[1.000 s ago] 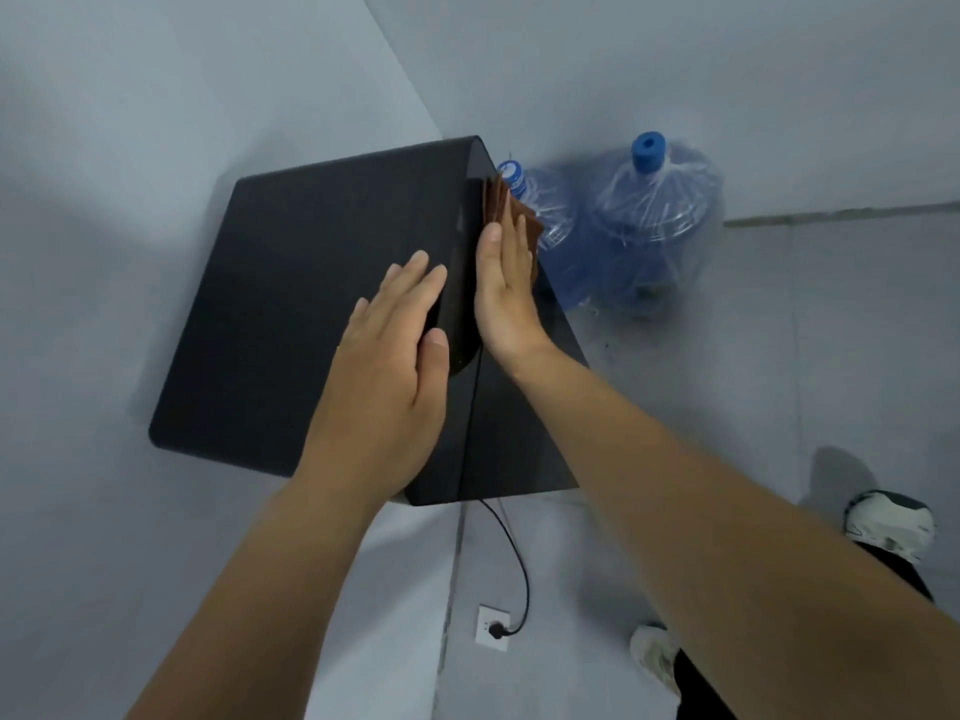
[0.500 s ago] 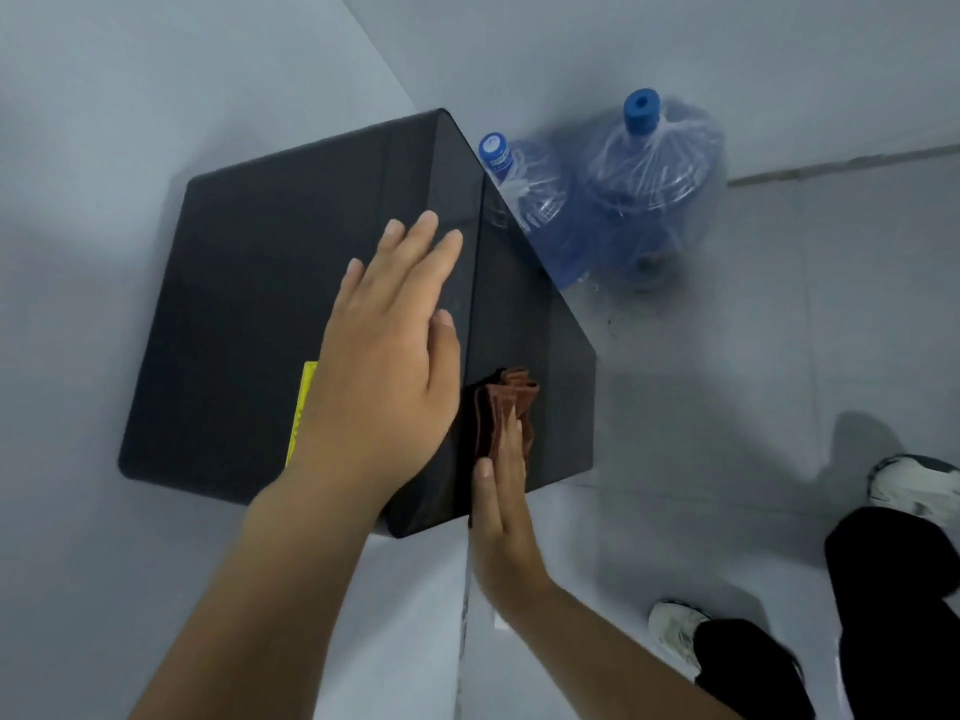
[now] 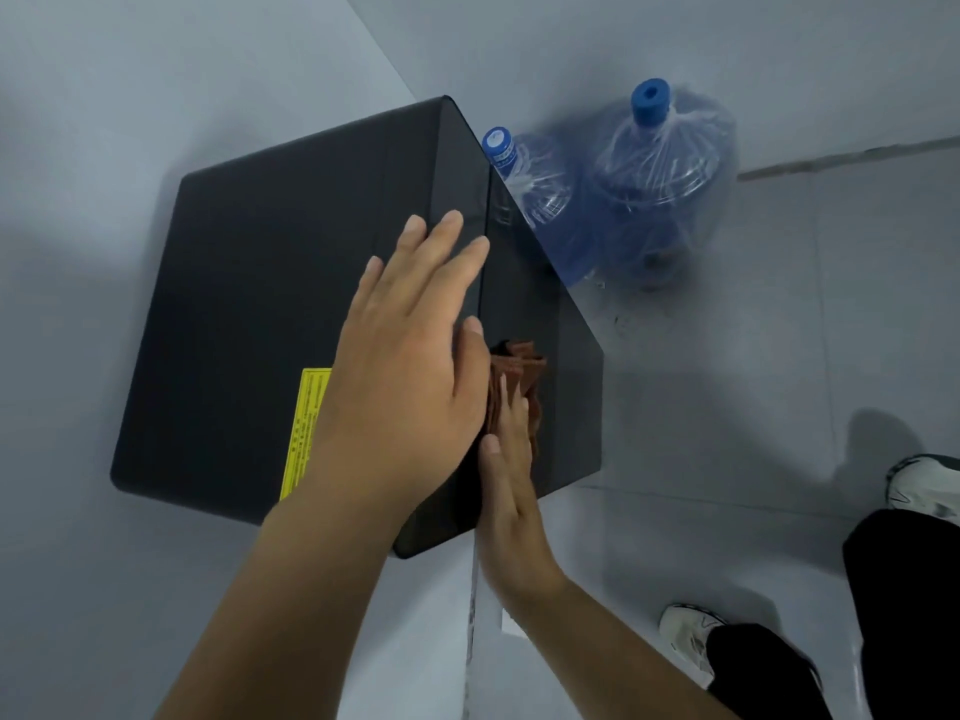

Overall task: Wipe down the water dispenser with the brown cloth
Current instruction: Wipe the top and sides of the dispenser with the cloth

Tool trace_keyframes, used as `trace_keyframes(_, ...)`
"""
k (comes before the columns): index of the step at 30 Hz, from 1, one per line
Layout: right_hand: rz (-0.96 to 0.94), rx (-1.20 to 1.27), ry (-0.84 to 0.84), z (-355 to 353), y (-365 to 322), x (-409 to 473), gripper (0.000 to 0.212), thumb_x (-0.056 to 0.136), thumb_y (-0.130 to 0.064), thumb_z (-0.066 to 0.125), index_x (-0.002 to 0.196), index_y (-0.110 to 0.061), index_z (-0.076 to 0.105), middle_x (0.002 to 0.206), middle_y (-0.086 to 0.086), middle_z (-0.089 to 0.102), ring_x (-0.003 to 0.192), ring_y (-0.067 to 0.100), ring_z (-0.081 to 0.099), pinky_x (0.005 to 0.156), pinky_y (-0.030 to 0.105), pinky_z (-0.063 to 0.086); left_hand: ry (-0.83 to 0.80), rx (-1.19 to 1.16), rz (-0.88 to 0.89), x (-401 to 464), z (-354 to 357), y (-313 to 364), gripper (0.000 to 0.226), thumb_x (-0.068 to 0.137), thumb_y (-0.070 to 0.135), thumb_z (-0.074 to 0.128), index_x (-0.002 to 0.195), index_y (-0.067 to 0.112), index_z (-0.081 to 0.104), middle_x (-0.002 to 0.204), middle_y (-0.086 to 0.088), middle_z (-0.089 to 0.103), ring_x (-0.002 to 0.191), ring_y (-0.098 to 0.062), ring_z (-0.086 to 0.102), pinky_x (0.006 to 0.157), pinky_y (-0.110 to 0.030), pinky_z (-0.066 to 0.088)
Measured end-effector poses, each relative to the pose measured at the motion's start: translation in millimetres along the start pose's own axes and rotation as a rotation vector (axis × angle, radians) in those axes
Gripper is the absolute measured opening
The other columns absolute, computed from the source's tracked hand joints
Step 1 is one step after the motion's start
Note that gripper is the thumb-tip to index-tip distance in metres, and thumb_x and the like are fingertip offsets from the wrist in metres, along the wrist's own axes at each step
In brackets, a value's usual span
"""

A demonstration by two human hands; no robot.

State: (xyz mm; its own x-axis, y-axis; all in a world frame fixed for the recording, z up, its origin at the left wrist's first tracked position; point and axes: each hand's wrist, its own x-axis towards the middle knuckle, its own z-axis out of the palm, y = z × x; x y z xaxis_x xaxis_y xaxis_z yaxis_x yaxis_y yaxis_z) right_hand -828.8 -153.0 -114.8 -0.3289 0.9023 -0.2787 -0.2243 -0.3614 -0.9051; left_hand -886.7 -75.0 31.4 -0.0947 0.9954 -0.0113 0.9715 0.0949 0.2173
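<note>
I look down on a black water dispenser (image 3: pixel 270 304) standing in a corner, with a yellow label (image 3: pixel 306 433) on its top. My left hand (image 3: pixel 410 356) lies flat on the top near the right edge, fingers spread, holding nothing. My right hand (image 3: pixel 511 491) presses the folded brown cloth (image 3: pixel 517 376) flat against the dispenser's right side panel, low down near the front corner. The cloth's upper folds stick out beyond my fingertips.
Two blue water jugs wrapped in clear plastic, the nearer one (image 3: pixel 540 200) and the larger one (image 3: pixel 670 184), stand on the tiled floor right behind the dispenser. White walls close in on the left. My shoes (image 3: pixel 685 631) and dark trouser legs (image 3: pixel 904 605) are at the lower right.
My right hand slid the cloth down the side panel from near the top back corner to low by the front. My left hand stayed flat on the top.
</note>
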Motion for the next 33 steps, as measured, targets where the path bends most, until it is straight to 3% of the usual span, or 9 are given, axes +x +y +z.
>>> trace_keyframes(3,-0.067,-0.05,0.014,-5.6,13.7,21.4,0.051,0.105,-0.046,0.027,0.144,-0.072,0.007,0.166,-0.029,0.005,0.154,-0.003,-0.004,0.127,0.042,-0.002,0.006,-0.009,0.0,0.0,-0.2,-0.2,0.051,0.1,0.018,0.042,0.15,0.018,0.042,0.163,0.003,0.032,0.155,-0.011,0.014,0.125,-0.031,0.006)
trace_keyframes(5,0.066,0.016,0.042,-17.4,32.7,44.9,0.053,0.104,-0.05,0.031,0.152,-0.06,0.011,0.168,-0.024,0.009,0.154,-0.002,0.002,0.128,0.045,0.004,0.014,-0.007,0.0,-0.4,0.2,-0.1,0.051,0.099,0.018,0.042,0.15,0.017,0.043,0.162,0.002,0.033,0.155,-0.013,0.015,0.126,-0.032,0.007)
trace_keyframes(10,0.367,0.01,0.056,-49.5,69.1,82.1,0.053,0.11,-0.038,0.022,0.16,-0.034,0.003,0.169,-0.008,0.009,0.146,0.0,0.011,0.114,0.022,0.008,-0.007,0.055,0.01,0.2,1.5,3.3,0.051,0.098,0.02,0.041,0.15,0.017,0.043,0.163,0.002,0.032,0.155,-0.015,0.013,0.126,-0.038,0.009)
trace_keyframes(13,0.435,0.037,0.079,-49.3,69.7,89.5,0.054,0.109,-0.044,0.022,0.16,-0.037,0.006,0.169,-0.006,0.012,0.155,0.015,0.013,0.118,0.029,0.011,-0.016,0.068,0.009,1.0,1.5,3.1,0.052,0.098,0.022,0.042,0.149,0.018,0.044,0.164,0.003,0.031,0.155,-0.013,0.011,0.126,-0.036,0.008)
trace_keyframes(17,0.084,0.016,0.052,-31.3,31.3,99.3,0.055,0.108,-0.046,0.025,0.161,-0.036,0.01,0.168,-0.02,0.004,0.151,-0.01,0.003,0.128,0.038,0.001,-0.023,0.083,0.013,0.8,1.6,2.1,0.052,0.097,0.024,0.045,0.149,0.018,0.045,0.163,0.004,0.033,0.156,-0.013,0.01,0.126,-0.035,0.006)
trace_keyframes(24,-0.293,-0.134,-0.007,-33.1,7.0,154.5,0.051,0.11,-0.032,0.023,0.16,-0.031,0.014,0.171,-0.004,0.007,0.157,0.011,0.0,0.127,0.05,0.002,-0.022,0.092,0.001,1.8,3.2,1.5,0.051,0.097,0.024,0.046,0.148,0.02,0.047,0.162,0.006,0.035,0.155,-0.012,0.01,0.126,-0.038,0.009)
trace_keyframes(27,-0.04,-0.075,0.006,-57.8,45.2,171.2,0.049,0.111,-0.031,0.023,0.159,-0.031,0.015,0.171,-0.002,0.009,0.156,0.011,0.007,0.125,0.029,0.007,-0.018,0.1,0.004,1.6,4.1,1.6,0.05,0.098,0.026,0.044,0.147,0.019,0.048,0.161,0.005,0.038,0.155,-0.013,0.012,0.126,-0.038,0.01)
trace_keyframes(30,0.403,0.021,0.053,-73.0,69.3,171.3,0.059,0.105,-0.052,0.027,0.16,-0.034,0.02,0.168,0.002,0.022,0.153,0.02,0.024,0.125,0.04,0.02,-0.024,0.12,0.006,1.5,4.7,1.0,0.05,0.098,0.026,0.043,0.146,0.018,0.049,0.16,0.004,0.039,0.155,-0.015,0.012,0.126,-0.041,0.012)
trace_keyframes(33,0.146,-0.051,0.025,-59.3,43.0,162.8,0.056,0.107,-0.045,0.027,0.16,-0.036,0.014,0.17,-0.01,0.009,0.156,0.008,0.008,0.128,0.041,0.009,-0.027,0.129,0.005,2.9,4.8,0.6,0.05,0.098,0.025,0.042,0.146,0.018,0.05,0.16,0.004,0.04,0.155,-0.015,0.013,0.126,-0.04,0.012)
